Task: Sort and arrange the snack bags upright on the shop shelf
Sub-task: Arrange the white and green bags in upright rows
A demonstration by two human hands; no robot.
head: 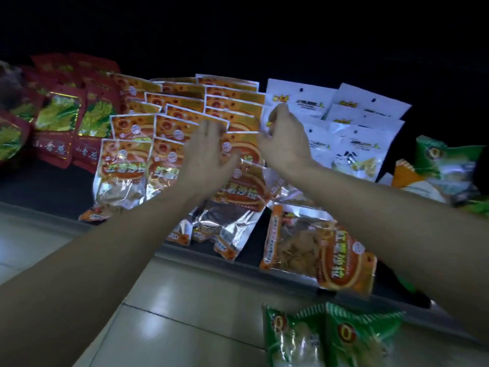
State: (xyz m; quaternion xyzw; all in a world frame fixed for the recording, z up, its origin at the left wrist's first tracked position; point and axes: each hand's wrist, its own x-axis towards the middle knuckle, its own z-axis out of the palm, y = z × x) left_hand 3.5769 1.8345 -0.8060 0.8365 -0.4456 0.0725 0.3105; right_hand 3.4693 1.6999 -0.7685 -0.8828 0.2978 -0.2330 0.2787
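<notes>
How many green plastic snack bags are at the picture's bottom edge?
2: one green plastic snack bag left, second green bag beside it; more may lie below the frame.

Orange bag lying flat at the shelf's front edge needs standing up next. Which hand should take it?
Probably the left hand: it is open. The right hand is pinching a bag top up in the rows. The flat orange bag lies below both.

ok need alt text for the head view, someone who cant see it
Two bare hands reach into upright rows of orange foil snack bags on a dark shop shelf: the left hand spread open against them, the right hand pinching a bag top. One orange bag lies flat at the shelf edge; white bags stand right, red bags left.
</notes>
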